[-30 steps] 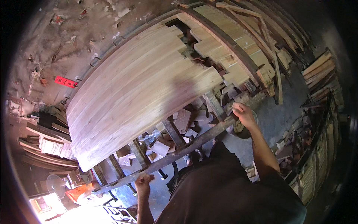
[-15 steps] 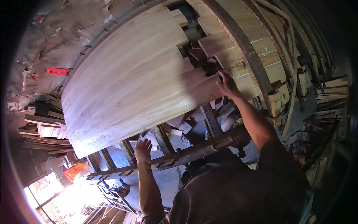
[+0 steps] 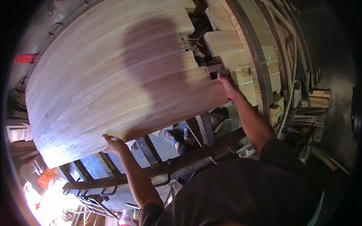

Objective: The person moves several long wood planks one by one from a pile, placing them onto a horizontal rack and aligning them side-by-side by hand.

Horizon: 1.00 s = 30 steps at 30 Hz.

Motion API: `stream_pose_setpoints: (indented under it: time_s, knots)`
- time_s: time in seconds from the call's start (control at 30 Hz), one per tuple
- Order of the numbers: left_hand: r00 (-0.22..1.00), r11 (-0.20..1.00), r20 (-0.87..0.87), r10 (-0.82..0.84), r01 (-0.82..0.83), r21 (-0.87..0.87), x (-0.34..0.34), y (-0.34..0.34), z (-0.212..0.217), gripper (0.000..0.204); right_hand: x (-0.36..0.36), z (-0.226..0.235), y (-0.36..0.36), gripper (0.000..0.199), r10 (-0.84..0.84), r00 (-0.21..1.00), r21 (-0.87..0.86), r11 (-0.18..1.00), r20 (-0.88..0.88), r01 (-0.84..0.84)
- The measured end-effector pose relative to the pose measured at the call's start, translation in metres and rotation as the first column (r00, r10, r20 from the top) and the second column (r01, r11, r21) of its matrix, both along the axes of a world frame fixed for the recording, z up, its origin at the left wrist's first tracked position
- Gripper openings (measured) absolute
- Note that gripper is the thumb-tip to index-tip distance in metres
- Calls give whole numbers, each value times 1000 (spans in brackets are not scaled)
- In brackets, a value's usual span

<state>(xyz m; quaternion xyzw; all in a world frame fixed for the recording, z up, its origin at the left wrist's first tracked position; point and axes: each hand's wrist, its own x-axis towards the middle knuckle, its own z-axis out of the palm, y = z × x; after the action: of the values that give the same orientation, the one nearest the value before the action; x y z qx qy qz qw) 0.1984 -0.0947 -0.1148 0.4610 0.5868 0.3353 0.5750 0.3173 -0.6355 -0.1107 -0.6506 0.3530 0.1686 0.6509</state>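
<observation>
A broad panel of pale wooden boards (image 3: 94, 75) laid edge to edge spreads over a dark metal rack, its right ends stepped. Along the near edge lies a browner wooden board (image 3: 184, 107). My left hand (image 3: 114, 144) is closed at that near edge toward the left, the thumb side at the top face and the other fingers partly hidden. At the board's right end my right hand (image 3: 228, 86) is closed round the corner; its fingertips are partly out of sight. My head's shadow falls across the panel.
Right of a gap with wood offcuts (image 3: 203, 54), more short boards (image 3: 222, 41) lie under a curved dark bar (image 3: 250, 52). The rack's metal rail (image 3: 181, 165) runs between me and the panel. Stacked timber (image 3: 318, 100) stands at the right. My feet (image 3: 175, 139) show below the rack.
My left hand, spread in the air short of the panel before, has come to its near edge and closed there. My right hand stays at the board's right end. The view has shifted.
</observation>
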Motion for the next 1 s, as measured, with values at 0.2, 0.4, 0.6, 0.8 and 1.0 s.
stream_pose_setpoints:
  time_s: [0.2,0.4,0.6,0.8,1.0]
  knots:
    - [977,985,132,-171,166,47,-17,44,-24,65,-19,0,3,36,189,980,-89,979,61,-183]
    - [997,964,24,-75,79,-252,-42,106,-27,49,-12,23,60,55,286,924,-66,958,255,-278]
    - [993,940,-54,-107,84,-330,-13,87,-5,54,-13,28,63,64,322,937,32,944,133,-329]
    - [961,923,29,-276,274,-271,-36,124,-19,49,-7,14,80,57,178,940,-100,983,290,-155]
    - [993,947,32,-115,119,-300,-13,91,-7,51,-1,6,76,45,280,874,-351,926,396,-137]
